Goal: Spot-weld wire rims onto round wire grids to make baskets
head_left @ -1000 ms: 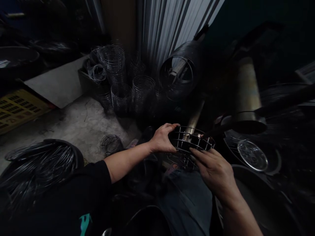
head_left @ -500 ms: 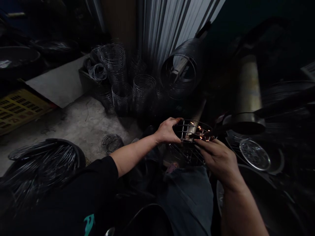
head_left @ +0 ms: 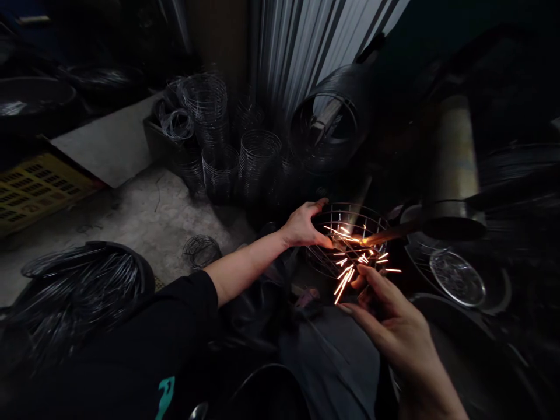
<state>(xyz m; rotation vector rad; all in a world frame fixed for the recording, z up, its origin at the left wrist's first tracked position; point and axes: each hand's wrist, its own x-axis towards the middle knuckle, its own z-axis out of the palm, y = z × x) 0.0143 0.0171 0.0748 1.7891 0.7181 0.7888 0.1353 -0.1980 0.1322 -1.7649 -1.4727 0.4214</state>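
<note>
My left hand [head_left: 305, 224] grips the left side of a round wire basket [head_left: 335, 213], thumb and fingers wrapped on its rim. Bright orange sparks [head_left: 347, 274] burst at the basket's near side, by the tip of a dark metal bar [head_left: 394, 231] that reaches in from the right. Just below and right of the sparks is my right hand [head_left: 385, 309], its fingers curled with the thumb held apart. Whether a thin wire lies between those fingers is lost in the glare and dark.
Stacks of wire rings [head_left: 259, 160] stand behind, near a large wire coil [head_left: 324, 125]. A bucket of cut wires [head_left: 100, 286] is at the left and a yellow crate [head_left: 39, 186] beyond it. A thick pale cylinder [head_left: 457, 151] hangs at the right.
The sparks have grown much larger. My right hand has come off the basket's near rim and moved down toward me. My left hand keeps its hold.
</note>
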